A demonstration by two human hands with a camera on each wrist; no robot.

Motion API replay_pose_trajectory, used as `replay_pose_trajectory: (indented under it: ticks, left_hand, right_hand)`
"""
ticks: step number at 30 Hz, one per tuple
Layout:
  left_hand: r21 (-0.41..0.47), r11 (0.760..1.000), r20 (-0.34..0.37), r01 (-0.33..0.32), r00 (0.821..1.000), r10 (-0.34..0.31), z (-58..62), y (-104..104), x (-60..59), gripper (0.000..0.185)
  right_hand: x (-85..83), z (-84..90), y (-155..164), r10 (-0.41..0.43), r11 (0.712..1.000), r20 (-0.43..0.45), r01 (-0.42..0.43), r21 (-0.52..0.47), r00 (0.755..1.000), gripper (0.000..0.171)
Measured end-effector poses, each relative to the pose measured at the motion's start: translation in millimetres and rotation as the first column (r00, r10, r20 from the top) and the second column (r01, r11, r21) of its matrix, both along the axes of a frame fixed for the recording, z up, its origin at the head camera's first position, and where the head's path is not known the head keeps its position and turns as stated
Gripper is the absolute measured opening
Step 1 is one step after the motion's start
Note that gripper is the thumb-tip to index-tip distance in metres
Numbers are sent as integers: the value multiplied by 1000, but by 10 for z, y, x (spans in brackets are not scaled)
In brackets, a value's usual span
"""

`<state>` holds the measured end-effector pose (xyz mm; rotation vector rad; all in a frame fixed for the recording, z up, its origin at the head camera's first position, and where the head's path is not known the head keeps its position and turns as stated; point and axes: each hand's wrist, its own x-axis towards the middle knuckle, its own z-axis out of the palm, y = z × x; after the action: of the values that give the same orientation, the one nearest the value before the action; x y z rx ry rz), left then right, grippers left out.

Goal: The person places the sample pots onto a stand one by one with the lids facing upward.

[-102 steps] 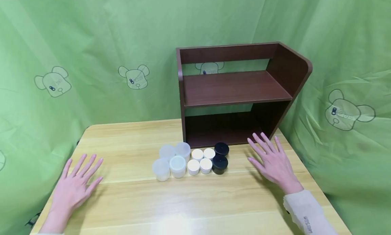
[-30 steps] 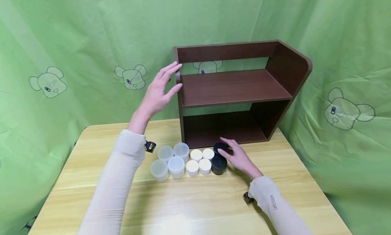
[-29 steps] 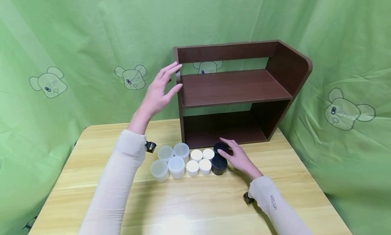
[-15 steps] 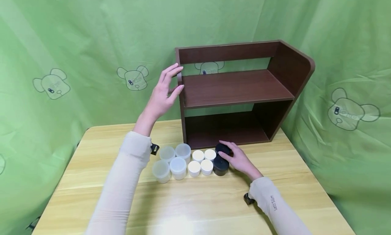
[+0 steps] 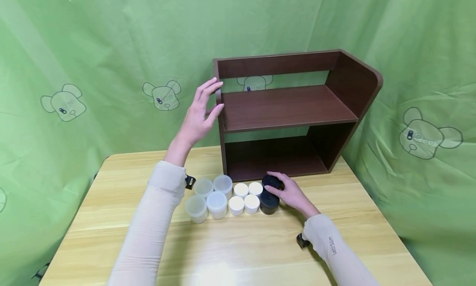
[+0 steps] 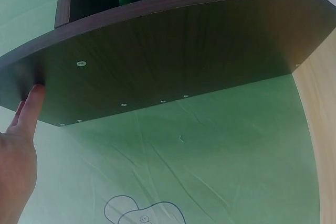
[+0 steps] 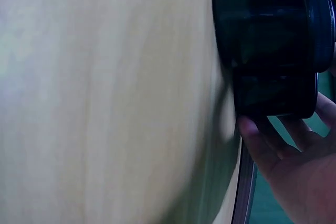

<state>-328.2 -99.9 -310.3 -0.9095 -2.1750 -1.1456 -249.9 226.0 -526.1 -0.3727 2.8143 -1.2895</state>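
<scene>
My left hand (image 5: 197, 114) is raised to the left side panel of the dark brown two-tier shelf (image 5: 288, 108). In the left wrist view, extended fingers (image 6: 32, 106) touch the panel's outer face. On the table, my right hand (image 5: 291, 194) grips the rear black lidded jar (image 5: 270, 181), thumb and fingers around its side. A second black jar (image 5: 269, 203) stands directly in front of it; in the right wrist view this nearer jar (image 7: 262, 24) partly covers the held one (image 7: 275, 95). Several small white jars (image 5: 236, 204) stand just left of the black pair.
Several translucent tubs (image 5: 217, 203) form the left end of the grouped containers. The wooden table (image 5: 122, 195) bears the shelf, whose lower tier opens right behind the containers. Green curtains (image 5: 111, 38) enclose the back and sides.
Both hands have come from resting spread at the table's sides, the left up to the shelf's side panel, the right onto the rear black jar. Over the last half second they barely move.
</scene>
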Motion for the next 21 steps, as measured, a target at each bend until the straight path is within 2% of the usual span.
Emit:
replay_pose_trajectory:
  ticks: [14,21]
  left_hand:
    - [4,1000,7,13,1000,-13,-6,-23,-8,52]
    - [-1,1000,2,13,1000,-13,-1,-15,-26,53]
  right_hand:
    - [-24,71,-43,-39,995,-14,40,93,999,56]
    - [-29,92,-23,-55,994,-17,56,92,998,57]
